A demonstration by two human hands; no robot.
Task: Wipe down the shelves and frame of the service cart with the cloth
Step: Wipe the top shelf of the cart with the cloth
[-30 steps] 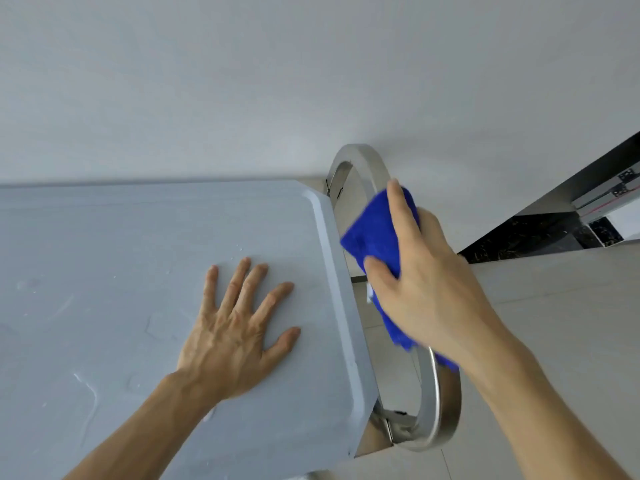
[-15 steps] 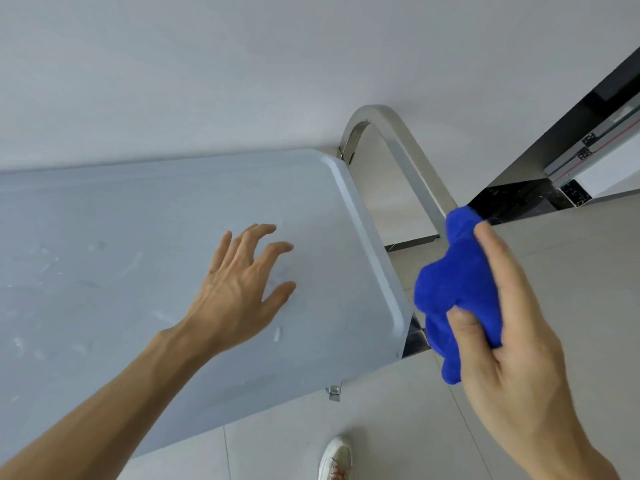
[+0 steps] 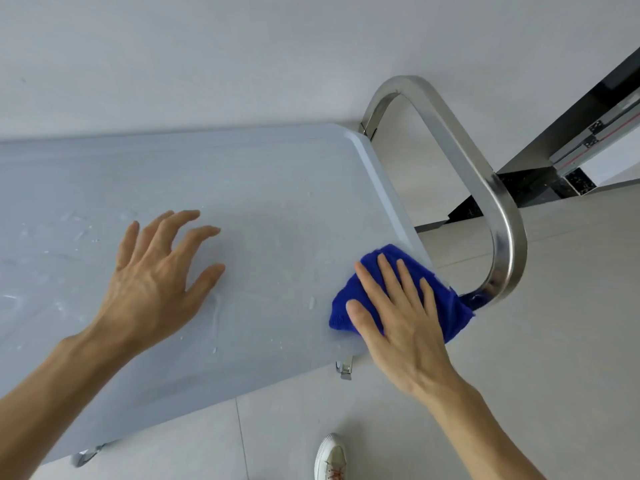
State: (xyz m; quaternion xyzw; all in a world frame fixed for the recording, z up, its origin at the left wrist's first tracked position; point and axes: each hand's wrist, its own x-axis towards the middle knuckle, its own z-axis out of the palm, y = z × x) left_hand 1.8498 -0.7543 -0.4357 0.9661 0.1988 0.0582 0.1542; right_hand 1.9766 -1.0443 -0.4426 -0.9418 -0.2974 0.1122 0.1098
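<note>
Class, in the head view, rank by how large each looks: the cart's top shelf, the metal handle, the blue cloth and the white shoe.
1. top shelf
2. metal handle
3. blue cloth, partly hidden under the right hand
4. white shoe, cut off by the frame edge, so its rank is unsure

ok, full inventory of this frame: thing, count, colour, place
top shelf: 1, pale grey-blue, fills the left and centre; water streaks and droplets on it
handle bar: 1, shiny steel loop, off the shelf's right end
cloth: 1, bright blue, bunched on the shelf's near right corner, one end hanging over the edge toward the bar
brackets: 2 seen, metal, under the shelf's near edge
shoe: 1, white with reddish laces, on the floor at bottom centre
floor: pale tiles, right and bottom
wall: white, top
dark framed fixture: 1, black and metal, upper right; cannot tell what it is
left hand: fingers spread, over the shelf centre, holding nothing
right hand: flat, straight fingers pressing the cloth
</note>
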